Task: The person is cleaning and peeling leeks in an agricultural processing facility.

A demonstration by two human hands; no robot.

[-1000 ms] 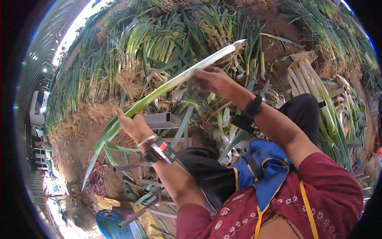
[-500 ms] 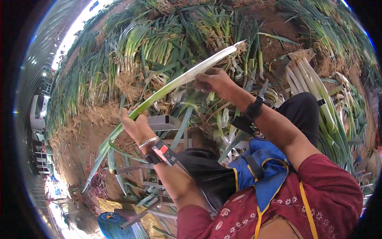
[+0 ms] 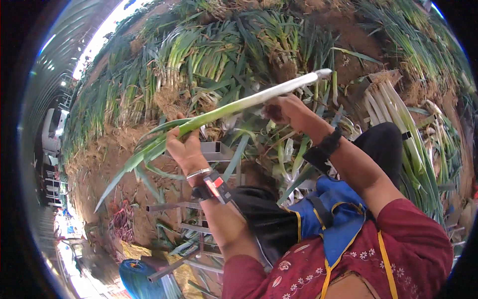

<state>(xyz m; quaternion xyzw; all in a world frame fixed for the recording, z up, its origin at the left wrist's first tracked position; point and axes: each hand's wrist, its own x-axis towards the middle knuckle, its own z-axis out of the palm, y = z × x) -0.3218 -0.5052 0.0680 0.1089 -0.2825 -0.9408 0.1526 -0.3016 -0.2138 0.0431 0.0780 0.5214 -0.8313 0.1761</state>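
A long leek point(image 3: 239, 105) slants across in front of me, its white root end at the upper right and its green leaves trailing to the lower left. My left hand point(image 3: 186, 151) is wrapped round the green part where the leaves fan out. Against the underside of the white shaft, my right hand point(image 3: 286, 110) has its fingers curled in; what they pinch, if anything, is hidden. Leek trimmings and pale peeled leaves point(image 3: 286, 154) lie below the hands.
Rows of unpeeled leeks point(image 3: 174, 55) cover the soil ahead. At my right, a bundle of whiter leeks point(image 3: 398, 117) lies by my knee. Metal frame bars point(image 3: 216, 149) stand below my left hand. A blue roll point(image 3: 137, 279) and pink strings point(image 3: 122, 222) lie at lower left.
The leek has shifted right and lies flatter, its root end lower. Both hands have moved right, the right one also a little down. Root hairs visible before at the tip no longer show.
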